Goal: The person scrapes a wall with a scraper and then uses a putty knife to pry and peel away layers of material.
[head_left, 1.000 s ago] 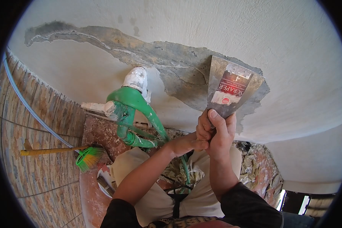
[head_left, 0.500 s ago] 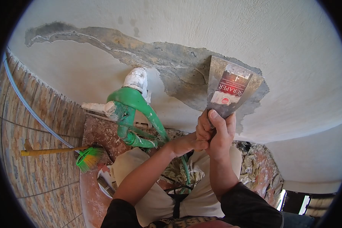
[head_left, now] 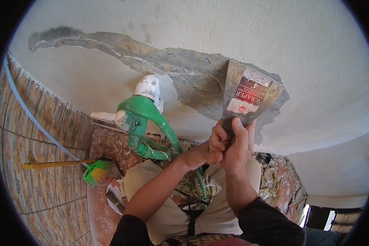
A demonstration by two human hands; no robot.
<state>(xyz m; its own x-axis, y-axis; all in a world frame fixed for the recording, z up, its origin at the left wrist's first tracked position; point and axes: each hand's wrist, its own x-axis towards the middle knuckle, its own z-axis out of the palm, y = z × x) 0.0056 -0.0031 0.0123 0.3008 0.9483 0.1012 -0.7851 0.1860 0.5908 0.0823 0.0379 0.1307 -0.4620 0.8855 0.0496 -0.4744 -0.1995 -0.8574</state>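
A wide metal scraper [head_left: 249, 95] with a red and white label points blade-up in front of the wall [head_left: 299, 53]. My right hand [head_left: 238, 147] grips it low, its thumb lying on the base of the blade. Pressed against that hand from the left, my left hand [head_left: 211, 151] has its fingers curled around the handle area; the handle itself is hidden by both hands. Behind the blade runs a long grey patch [head_left: 192, 67] of bare wall where the white coat is gone.
Left of my hands, green pipes [head_left: 145, 104] leave the wall through a white-coated fitting [head_left: 148, 87]. A broom [head_left: 97, 172] with green and yellow bristles leans by the tiled wall [head_left: 41, 164]. Peeled scraps [head_left: 270, 182] litter the reddish floor [head_left: 98, 205]. A pale hose [head_left: 37, 119] hangs at left.
The scraper stays in nearly the same place in both hands. My right thumb and left fingers have shifted slightly at the blade's base.
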